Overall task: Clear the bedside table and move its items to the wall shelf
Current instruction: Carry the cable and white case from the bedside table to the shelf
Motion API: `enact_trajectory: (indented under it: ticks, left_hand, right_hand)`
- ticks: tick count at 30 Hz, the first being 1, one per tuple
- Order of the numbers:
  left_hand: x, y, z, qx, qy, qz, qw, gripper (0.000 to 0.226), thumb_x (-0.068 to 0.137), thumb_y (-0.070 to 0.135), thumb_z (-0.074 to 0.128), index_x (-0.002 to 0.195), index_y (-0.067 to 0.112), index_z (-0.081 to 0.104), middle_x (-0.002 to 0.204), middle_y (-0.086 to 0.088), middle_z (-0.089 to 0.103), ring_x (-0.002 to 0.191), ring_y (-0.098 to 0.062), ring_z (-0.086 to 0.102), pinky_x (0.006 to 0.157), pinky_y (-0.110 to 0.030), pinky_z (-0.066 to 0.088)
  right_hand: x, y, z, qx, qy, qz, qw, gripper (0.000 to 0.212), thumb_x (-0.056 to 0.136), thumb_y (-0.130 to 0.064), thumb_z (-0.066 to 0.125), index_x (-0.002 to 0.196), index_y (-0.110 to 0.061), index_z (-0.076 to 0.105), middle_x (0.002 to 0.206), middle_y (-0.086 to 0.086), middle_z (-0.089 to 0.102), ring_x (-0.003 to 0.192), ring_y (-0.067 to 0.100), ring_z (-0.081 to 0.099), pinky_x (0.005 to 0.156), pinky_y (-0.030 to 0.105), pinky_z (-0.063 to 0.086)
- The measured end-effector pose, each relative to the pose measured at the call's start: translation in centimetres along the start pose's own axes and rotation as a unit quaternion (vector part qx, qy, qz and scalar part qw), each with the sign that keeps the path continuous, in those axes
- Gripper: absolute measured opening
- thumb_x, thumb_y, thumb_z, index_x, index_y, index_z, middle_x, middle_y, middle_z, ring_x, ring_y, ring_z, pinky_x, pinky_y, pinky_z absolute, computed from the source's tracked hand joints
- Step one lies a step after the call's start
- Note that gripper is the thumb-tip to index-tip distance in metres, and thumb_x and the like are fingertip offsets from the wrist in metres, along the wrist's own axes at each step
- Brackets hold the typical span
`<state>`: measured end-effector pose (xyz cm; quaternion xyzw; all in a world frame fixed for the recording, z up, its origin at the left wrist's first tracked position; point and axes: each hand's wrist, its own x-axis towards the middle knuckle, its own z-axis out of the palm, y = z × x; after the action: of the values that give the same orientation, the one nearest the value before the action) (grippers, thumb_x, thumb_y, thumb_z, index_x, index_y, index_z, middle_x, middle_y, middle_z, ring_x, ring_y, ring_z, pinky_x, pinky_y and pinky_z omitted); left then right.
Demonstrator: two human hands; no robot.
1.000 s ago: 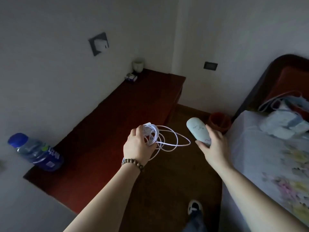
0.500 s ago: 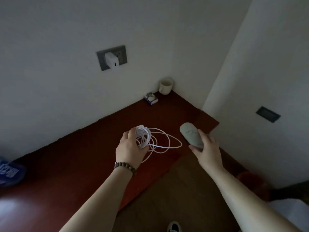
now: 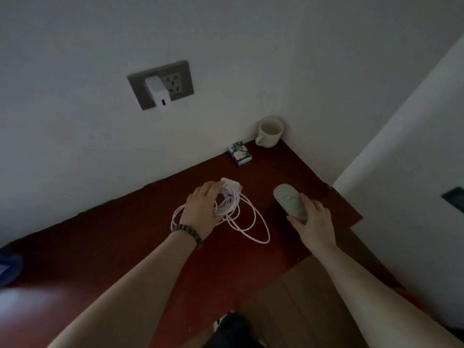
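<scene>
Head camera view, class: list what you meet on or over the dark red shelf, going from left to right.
Blue bottle → left hand gripping the coiled white cable → small patterned box → cup → grey oval device → right hand holding it.

Dim rm, soft focus, wide-angle edge warp

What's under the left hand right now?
The left hand grips a coiled white cable over the red-brown shelf. The coil's middle and any plug are partly hidden under the hand.
</scene>
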<state>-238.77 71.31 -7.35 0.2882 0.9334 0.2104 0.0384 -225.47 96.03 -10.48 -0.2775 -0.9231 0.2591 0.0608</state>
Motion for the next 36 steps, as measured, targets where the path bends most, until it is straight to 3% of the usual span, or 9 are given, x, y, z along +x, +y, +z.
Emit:
enact_trajectory:
  ticks: [7,13,19,22,24,27,29,32,36]
  left_hand:
    - [5.7,-2.5,0.9,0.094,-0.07,0.072,0.991,0.077,0.076,0.007,0.066,0.141,0.024,0.029,0.145,-0.004,0.033,0.13,-0.027,0.031,0.103,-0.045,0.032]
    - [6.1,-5.1,1.8,0.117,-0.102,0.073,0.985,0.079,0.077,0.002,0.06,0.143,0.028,0.025,0.149,0.0,0.028,0.134,-0.026,0.026,0.109,-0.043,0.028]
    - [5.5,-5.9,1.2,0.135,-0.192,0.016,0.972,0.102,0.078,0.035,0.071,0.147,0.034,-0.005,0.156,0.004,-0.01,0.143,-0.022,-0.006,0.114,-0.044,0.012]
    - [5.2,-5.6,0.0,0.15,-0.23,-0.046,0.961,0.11,0.078,0.001,0.063,0.143,0.038,-0.018,0.154,0.005,-0.021,0.141,-0.024,-0.017,0.114,-0.048,0.005]
    - [4.6,-5.3,-0.8,0.102,-0.214,-0.099,0.966,0.099,0.078,-0.008,0.051,0.146,0.037,-0.005,0.156,0.003,-0.012,0.142,-0.024,-0.014,0.115,-0.049,0.004]
    - [3.6,-4.1,-0.3,-0.015,-0.054,-0.139,0.989,0.072,0.084,0.016,0.055,0.146,0.029,0.02,0.156,-0.006,0.012,0.143,-0.025,0.002,0.115,-0.047,0.009]
    - [3.4,-2.4,1.0,-0.029,0.011,-0.139,0.99,0.087,0.078,0.046,0.06,0.146,0.035,0.007,0.157,-0.005,0.004,0.143,-0.026,-0.002,0.113,-0.049,0.005]
    - [3.7,0.1,4.4,0.041,-0.033,-0.113,0.992,0.114,0.056,0.085,0.044,0.139,0.045,-0.022,0.154,-0.001,-0.021,0.139,-0.033,-0.02,0.105,-0.057,-0.005]
    - [3.5,0.9,8.9,0.125,-0.139,-0.11,0.976,0.12,0.049,0.096,0.027,0.136,0.039,-0.032,0.147,-0.002,-0.038,0.134,-0.041,-0.029,0.101,-0.071,-0.005]
  right_hand:
    - [4.7,-0.8,1.4,-0.017,-0.025,-0.005,1.0,0.073,0.086,-0.042,0.062,0.147,-0.024,0.026,0.139,0.008,0.042,0.122,0.03,0.037,0.099,0.043,0.039]
    - [6.5,-0.7,2.2,-0.03,-0.042,-0.006,0.999,0.073,0.086,-0.042,0.062,0.147,-0.025,0.026,0.139,0.008,0.042,0.12,0.03,0.037,0.098,0.043,0.038]
    - [6.8,-0.7,2.9,-0.039,-0.061,-0.01,0.997,0.073,0.085,-0.041,0.063,0.146,-0.026,0.027,0.139,0.008,0.042,0.12,0.031,0.038,0.098,0.043,0.038]
    - [6.8,-0.6,3.2,-0.031,-0.066,-0.007,0.997,0.073,0.085,-0.041,0.064,0.146,-0.026,0.028,0.139,0.008,0.042,0.121,0.031,0.037,0.098,0.043,0.038]
    - [6.9,-0.5,3.3,-0.032,-0.065,-0.011,0.997,0.073,0.085,-0.041,0.064,0.146,-0.026,0.029,0.139,0.009,0.042,0.12,0.031,0.038,0.098,0.042,0.037]
    - [6.9,-0.7,3.4,-0.044,-0.063,-0.02,0.997,0.071,0.086,-0.042,0.062,0.146,-0.026,0.028,0.142,0.009,0.041,0.122,0.031,0.037,0.099,0.043,0.036]
    - [6.5,-0.9,3.5,-0.063,-0.05,-0.028,0.996,0.07,0.087,-0.044,0.059,0.147,-0.029,0.026,0.151,0.007,0.031,0.132,0.031,0.03,0.107,0.047,0.031]
    - [5.5,-1.2,3.9,-0.128,-0.034,-0.085,0.988,0.066,0.089,-0.049,0.052,0.146,-0.031,0.024,0.16,0.002,0.006,0.145,0.03,0.006,0.115,0.053,0.004]
    - [3.6,-1.1,5.0,-0.196,-0.073,-0.143,0.967,0.07,0.092,-0.055,0.039,0.15,-0.032,0.008,0.16,0.0,-0.005,0.146,0.03,-0.011,0.114,0.059,-0.004]
